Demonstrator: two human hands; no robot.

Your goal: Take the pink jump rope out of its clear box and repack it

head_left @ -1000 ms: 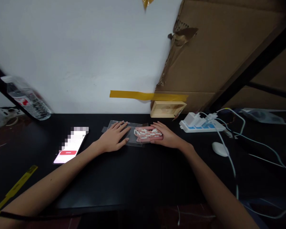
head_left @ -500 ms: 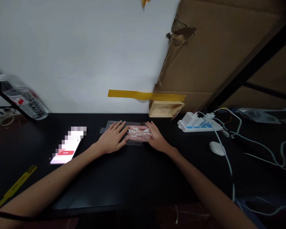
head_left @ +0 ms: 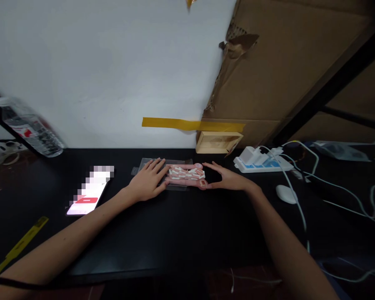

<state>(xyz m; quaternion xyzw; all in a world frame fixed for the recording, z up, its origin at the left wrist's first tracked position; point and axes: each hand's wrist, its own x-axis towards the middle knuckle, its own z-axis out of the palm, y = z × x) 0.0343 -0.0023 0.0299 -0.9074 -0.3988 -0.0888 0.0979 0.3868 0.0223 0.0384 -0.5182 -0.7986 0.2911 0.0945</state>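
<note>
On the black table lies a pink holder with round knobs at its right end. It is filled with several small white and pink sticks whose kind I cannot make out. Beneath it is a clear plastic case, whose lid edge shows behind my left hand. My left hand lies flat with fingers spread over the holder's left end, hiding it. At the opposite end, my right hand is open, thumb and fingers apart, with the fingertips close to the knobs; contact is hard to tell.
A lit phone lies left of the hands. A plastic bottle leans at the far left. Toward the right are a small wooden box, a white power strip with plugs, a white mouse and loose cables. A wall bounds the back.
My right hand has moved right, off the holder's right end, uncovering its round knobs. My left hand has stayed in place.
</note>
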